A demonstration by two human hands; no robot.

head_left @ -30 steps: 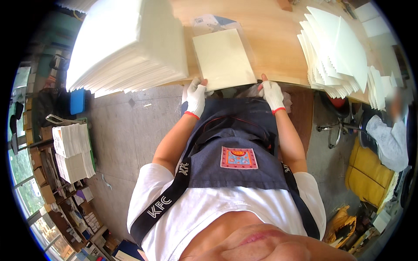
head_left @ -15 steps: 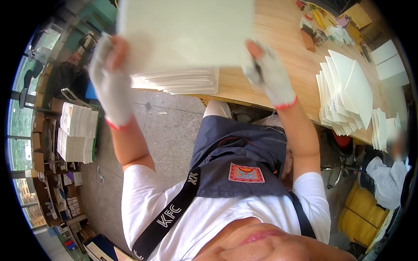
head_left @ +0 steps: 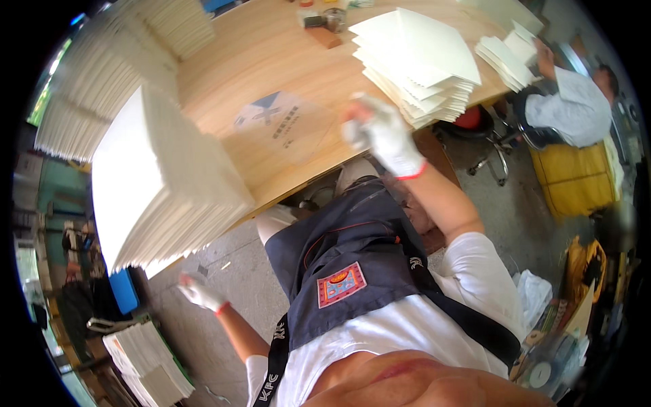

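Observation:
Off the table's left front corner, my left hand (head_left: 201, 293) in a white fingerless glove with a red cuff hangs low over the floor, near a tall stack of white paper sheets (head_left: 125, 190). Its fingers are apart and hold nothing. My right hand (head_left: 388, 139), gloved alike, is raised over the table's front edge with loosely bent fingers, slightly blurred and holding nothing visible. Just beyond it stands a pile of folded white sheets (head_left: 413, 57), set in crossed, fanned layers. A clear, printed plastic piece with a blue patch (head_left: 278, 125) lies on the wooden table (head_left: 237, 61).
More tall paper stacks (head_left: 102, 88) stand at the far left. A metal tin (head_left: 334, 20) and a brown block (head_left: 322, 37) sit at the back. At the right, a seated person (head_left: 569, 108) handles small white sheets (head_left: 505, 61). Bundled paper (head_left: 146, 363) rests at lower left.
The white sheets I held in both hands have left them. My left hand has dropped below the table edge; my right is apart from it. My view has swung to the right.

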